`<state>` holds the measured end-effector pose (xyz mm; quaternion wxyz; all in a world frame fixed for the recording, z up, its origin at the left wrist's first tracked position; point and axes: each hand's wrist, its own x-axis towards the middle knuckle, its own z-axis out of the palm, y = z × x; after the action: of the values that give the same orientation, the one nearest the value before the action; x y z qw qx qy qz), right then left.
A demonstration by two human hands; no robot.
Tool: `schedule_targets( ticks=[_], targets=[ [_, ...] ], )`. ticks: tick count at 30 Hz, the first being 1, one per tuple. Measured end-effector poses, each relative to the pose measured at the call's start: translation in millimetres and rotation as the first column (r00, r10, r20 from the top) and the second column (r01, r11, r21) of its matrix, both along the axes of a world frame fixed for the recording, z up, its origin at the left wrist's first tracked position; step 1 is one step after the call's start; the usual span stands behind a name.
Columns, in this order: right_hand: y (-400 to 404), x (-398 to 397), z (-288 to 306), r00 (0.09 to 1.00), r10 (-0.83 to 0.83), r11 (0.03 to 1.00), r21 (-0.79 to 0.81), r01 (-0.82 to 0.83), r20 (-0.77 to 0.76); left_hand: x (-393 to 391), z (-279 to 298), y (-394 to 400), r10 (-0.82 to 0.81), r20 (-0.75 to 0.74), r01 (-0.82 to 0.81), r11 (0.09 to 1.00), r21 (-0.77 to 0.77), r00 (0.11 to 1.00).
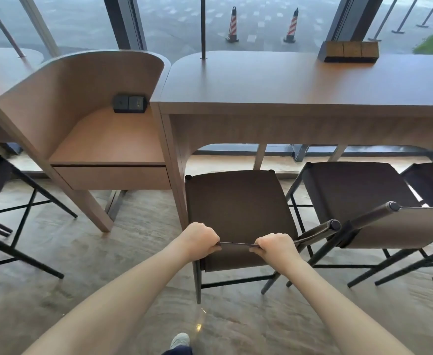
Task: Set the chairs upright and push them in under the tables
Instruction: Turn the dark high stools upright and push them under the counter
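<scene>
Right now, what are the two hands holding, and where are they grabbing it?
Both the left hand and right hand grip the brown chair by the top edge of its backrest.

Dark brown chair point(238, 206) upright, front edge at wooden table point(287, 83), neighbouring chair point(351, 190) alongside

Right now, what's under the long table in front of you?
Under the long table you can see its wooden legs, bare floor and the window base. The front edge of the chair that both hands grip nears it. The tabletop hides anything farther under.
</scene>
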<state>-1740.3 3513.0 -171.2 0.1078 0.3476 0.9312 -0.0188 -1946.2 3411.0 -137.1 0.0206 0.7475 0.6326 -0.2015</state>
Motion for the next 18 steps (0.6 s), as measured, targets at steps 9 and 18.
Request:
schedule_targets(
  ticks=[9,18],
  targets=[
    [-7.8,-11.8,-3.4,1.000,-0.010,1.000,0.004,0.011,-0.017,-18.2,-5.5,2.9,-0.061,-0.022,0.061,0.998,-0.010,0.998],
    [-13.2,-54.3,-2.0,0.999,-0.007,1.000,-0.008,0.006,-0.038,-68.5,-11.9,7.0,-0.089,-0.015,0.089,0.996,0.001,0.996]
  ],
)
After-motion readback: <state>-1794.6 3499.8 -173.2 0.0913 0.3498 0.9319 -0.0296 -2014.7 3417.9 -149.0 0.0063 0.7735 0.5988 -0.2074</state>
